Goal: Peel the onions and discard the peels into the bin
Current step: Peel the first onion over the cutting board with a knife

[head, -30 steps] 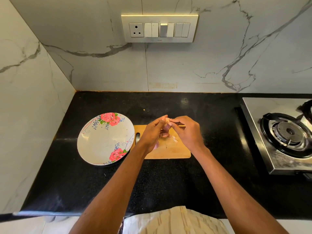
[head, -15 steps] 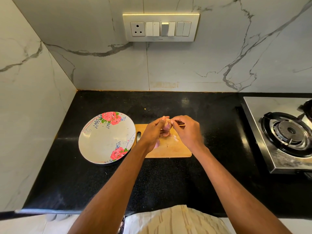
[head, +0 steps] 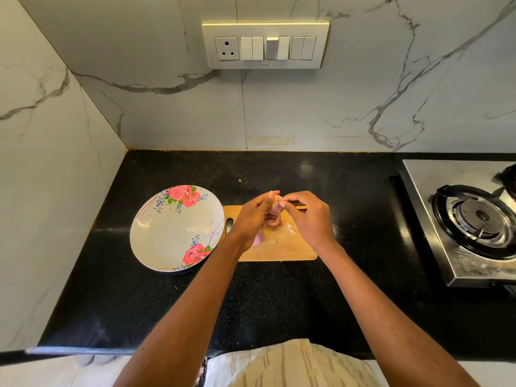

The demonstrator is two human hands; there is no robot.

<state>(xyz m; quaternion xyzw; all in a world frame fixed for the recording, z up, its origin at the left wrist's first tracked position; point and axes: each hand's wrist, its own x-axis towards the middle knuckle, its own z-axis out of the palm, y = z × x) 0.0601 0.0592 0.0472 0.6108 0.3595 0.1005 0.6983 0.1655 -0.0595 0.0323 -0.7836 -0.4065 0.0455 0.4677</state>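
Note:
A small pink onion [head: 276,209] is held above the wooden cutting board [head: 287,250]. My left hand [head: 254,216] grips it from the left, fingers curled round it. My right hand [head: 308,217] pinches the skin at the onion's top with thumb and forefinger. Another pink onion piece [head: 259,238] lies on the board, partly hidden under my left wrist. A small pale scrap of peel [head: 291,229] lies on the board beside my right hand. No bin is in view.
A floral plate [head: 167,233] sits on the black counter [head: 279,303] just left of the board. A steel gas stove [head: 474,219] stands at the right edge. Marble walls close the back and left; a switch panel [head: 265,46] is on the back wall.
Both hands stay at the onion over the board. My right fingertips have shifted slightly at the onion's top. Nothing else has moved.

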